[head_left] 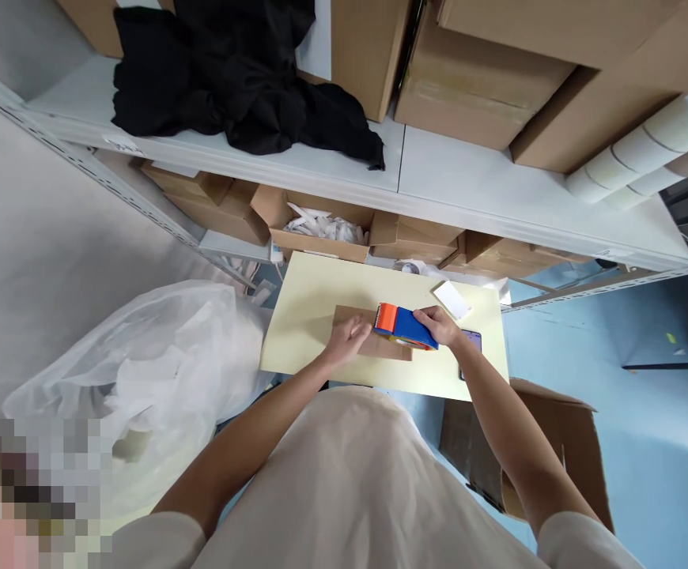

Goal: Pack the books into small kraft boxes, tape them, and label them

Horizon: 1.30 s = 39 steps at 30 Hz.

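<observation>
Here the right hand (439, 324) clamps a blue-and-orange tape dispenser (404, 325) over a flat cardboard box (363, 336). The left hand (349, 338) presses loosely curled on the box.

The pale table (308, 300) has bare room on its left half and along the near edge. Mid-table, a flat box (373, 336) lies under the left hand (349, 338) and a tape gun (404, 325) held in the right hand (439, 324). A white card (451, 299) and a phone (473, 341) crowd the right side. A shelf (468, 190) overhangs the far edge; a plastic bag (160, 363) presses against the left.
</observation>
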{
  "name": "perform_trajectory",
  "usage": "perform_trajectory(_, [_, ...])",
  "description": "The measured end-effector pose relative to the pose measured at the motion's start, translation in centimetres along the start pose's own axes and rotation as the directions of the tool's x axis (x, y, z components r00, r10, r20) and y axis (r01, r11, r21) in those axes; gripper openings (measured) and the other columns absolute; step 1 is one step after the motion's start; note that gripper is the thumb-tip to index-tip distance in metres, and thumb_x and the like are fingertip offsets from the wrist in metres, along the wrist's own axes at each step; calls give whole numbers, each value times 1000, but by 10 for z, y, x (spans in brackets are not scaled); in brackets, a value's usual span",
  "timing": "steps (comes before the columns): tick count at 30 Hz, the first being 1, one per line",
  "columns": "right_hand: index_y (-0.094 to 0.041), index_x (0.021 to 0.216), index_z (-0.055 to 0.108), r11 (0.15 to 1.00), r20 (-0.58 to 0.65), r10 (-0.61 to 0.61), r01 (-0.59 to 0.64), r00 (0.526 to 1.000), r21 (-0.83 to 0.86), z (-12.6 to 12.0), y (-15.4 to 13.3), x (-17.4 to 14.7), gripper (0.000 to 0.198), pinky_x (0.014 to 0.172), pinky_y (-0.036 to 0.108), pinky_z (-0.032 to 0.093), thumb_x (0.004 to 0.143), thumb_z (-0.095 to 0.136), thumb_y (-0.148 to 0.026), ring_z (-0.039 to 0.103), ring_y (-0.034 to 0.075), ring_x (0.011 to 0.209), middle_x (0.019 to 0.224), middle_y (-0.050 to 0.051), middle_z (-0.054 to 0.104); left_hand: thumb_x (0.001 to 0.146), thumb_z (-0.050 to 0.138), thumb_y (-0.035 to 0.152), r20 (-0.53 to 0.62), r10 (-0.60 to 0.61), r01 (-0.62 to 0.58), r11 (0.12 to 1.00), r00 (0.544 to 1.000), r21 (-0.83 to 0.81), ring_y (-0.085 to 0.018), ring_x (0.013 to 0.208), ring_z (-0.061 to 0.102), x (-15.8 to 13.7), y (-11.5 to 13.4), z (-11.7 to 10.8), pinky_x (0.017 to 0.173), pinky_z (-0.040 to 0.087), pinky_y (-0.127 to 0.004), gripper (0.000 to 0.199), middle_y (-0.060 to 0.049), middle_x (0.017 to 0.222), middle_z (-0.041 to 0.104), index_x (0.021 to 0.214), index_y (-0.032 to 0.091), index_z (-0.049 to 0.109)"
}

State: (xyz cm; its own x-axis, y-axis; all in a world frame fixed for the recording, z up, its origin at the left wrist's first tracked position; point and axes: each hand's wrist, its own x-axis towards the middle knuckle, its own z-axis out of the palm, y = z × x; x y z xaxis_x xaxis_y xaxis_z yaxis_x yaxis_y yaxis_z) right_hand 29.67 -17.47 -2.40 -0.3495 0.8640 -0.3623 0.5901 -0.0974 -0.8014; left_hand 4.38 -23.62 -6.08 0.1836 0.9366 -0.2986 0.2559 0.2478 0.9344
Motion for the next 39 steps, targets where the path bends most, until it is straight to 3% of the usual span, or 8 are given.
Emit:
perform_trajectory(4, [-19,52,39,1000,-3,-7,7,1000,2,1,2,-1,55,47,25,26,76,46,-68,30,9,50,51,-4,33,81,53,53,132,-255,287,880,958,-379,-19,85,68,17,18,0,74,50,-30,47,-13,106,68,108,16,60])
perform_trajectory(10, [-19,53,41,995,-2,-16,16,1000,-103,3,-10,-4,55,49,25,29,78,43,-67,33,10,51,52,-2,39,75,63,33,63,-211,220,937,976,-272,-10,57,61,27,19,-3,58,46,-22,19,-1,63,65,71,15,65])
perform_trajectory(18, [-20,51,41,911,25,-63,68,998,-406,6,-32,-3,54,51,26,31,82,37,-64,39,12,50,49,-1,44,68,69,40,-118,-253,224,950,960,-216,-10,53,57,12,-23,-66,57,47,-23,26,-3,61,66,65,14,65])
perform_trajectory(23, [-20,52,48,865,35,-33,46,999,-500,15,-41,7,56,52,26,32,84,35,-63,44,13,50,52,3,53,63,70,49,-112,-284,257,944,952,-206,-8,52,54,14,-50,-89,57,47,-23,36,-3,63,66,65,14,65])
perform_trajectory(29, [-20,55,54,806,31,17,5,999,-591,25,-49,10,55,54,27,33,86,34,-61,53,16,58,58,6,61,66,66,50,-107,-302,286,948,947,-140,-15,66,62,24,-71,-73,64,51,-28,36,-6,70,68,69,14,66])
perform_trajectory(33, [-19,58,59,789,24,36,-14,999,-615,27,-53,9,56,56,28,33,87,33,-60,57,17,62,63,7,64,73,61,47,-160,-265,259,964,951,-60,-21,89,65,29,-86,-53,82,49,-33,31,-8,86,71,75,17,69])
perform_trajectory(36, [-19,58,59,787,15,40,-22,999,-616,27,-53,10,59,56,28,33,86,33,-63,56,18,62,62,8,64,74,62,44,-228,-257,260,965,939,-14,-25,113,56,28,-98,-44,94,44,-38,42,-13,116,64,106,17,65])
perform_trajectory(39, [-19,58,60,795,9,46,-31,999,-606,28,-53,9,59,55,28,33,86,33,-63,56,18,61,62,7,64,77,59,46,-238,-268,275,961,934,0,-27,126,46,23,-107,-40,96,42,-39,66,-17,139,46,135,18,43])
